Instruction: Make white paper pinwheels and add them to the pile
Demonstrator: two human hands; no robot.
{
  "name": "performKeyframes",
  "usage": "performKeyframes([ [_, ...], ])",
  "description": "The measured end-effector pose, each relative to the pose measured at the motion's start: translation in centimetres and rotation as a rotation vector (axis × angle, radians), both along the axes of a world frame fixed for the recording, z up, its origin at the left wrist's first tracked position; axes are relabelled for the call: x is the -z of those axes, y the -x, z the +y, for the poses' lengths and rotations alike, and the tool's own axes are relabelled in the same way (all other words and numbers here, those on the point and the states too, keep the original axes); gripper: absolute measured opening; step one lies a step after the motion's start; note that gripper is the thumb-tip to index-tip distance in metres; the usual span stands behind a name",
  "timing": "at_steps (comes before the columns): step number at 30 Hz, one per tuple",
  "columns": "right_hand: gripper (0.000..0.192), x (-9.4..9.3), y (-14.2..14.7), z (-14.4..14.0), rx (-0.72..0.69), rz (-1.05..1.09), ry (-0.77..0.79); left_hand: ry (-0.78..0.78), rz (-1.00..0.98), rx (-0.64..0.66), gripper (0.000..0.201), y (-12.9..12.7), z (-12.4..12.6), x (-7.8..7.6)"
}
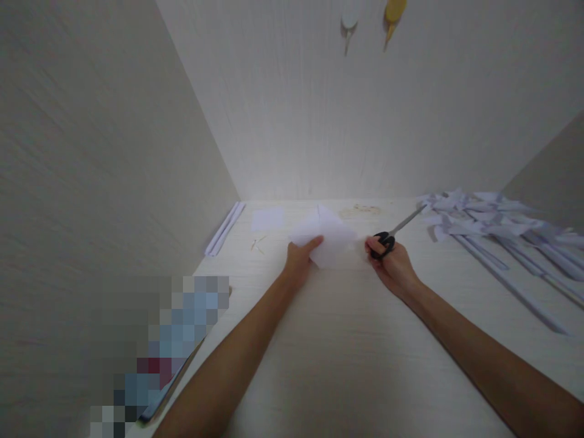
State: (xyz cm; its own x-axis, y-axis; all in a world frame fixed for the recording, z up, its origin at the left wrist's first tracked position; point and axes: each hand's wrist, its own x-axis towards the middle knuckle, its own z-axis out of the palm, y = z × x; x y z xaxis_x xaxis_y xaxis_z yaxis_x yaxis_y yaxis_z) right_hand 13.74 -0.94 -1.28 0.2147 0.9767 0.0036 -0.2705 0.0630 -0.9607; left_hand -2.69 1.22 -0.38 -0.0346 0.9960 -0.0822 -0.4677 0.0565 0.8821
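A white square of paper (335, 240), turned cornerwise with short slits at its edges, is pinched in my left hand (301, 258), thumb on top. To its right, my right hand (392, 261) is closed around the black handles of a pair of scissors (408, 218). Their blades look shut and point up and to the right, away from the paper. A small gap lies between my right fingers and the paper's right corner. Another flat white paper square (267, 219) rests on the table at the back left.
Several paper pinwheels on rolled paper sticks (497, 267) lie at the right. White paper rolls (225, 229) lie along the left wall. Small pin-like pieces (258, 244) and rubber-band-like loops (365, 210) are on the table (319, 340). A blurred-out object (182, 334) is at lower left. Two hooks (395, 12) hang on the back wall.
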Motion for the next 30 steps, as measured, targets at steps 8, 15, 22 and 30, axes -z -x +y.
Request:
performKeyframes([
  [8,0.023,-0.1,2.2,-1.8,-0.126,-0.343,0.019,0.025,-0.092,-0.036,0.031,-3.0,-2.2,-0.1],
  [15,0.03,0.5,1.8,-1.4,-0.206,-0.26,-0.031,0.017,-0.061,-0.116,0.032,-2.7,-1.9,0.1],
  [22,0.026,-0.6,2.1,-1.8,-0.297,-0.396,-0.013,0.025,-0.064,-0.134,0.029,-2.6,-1.7,0.0],
  [30,0.019,0.3,1.8,-1.3,-0.238,-0.241,0.014,-0.058,0.002,0.035,0.023,-2.4,-1.8,0.0],
])
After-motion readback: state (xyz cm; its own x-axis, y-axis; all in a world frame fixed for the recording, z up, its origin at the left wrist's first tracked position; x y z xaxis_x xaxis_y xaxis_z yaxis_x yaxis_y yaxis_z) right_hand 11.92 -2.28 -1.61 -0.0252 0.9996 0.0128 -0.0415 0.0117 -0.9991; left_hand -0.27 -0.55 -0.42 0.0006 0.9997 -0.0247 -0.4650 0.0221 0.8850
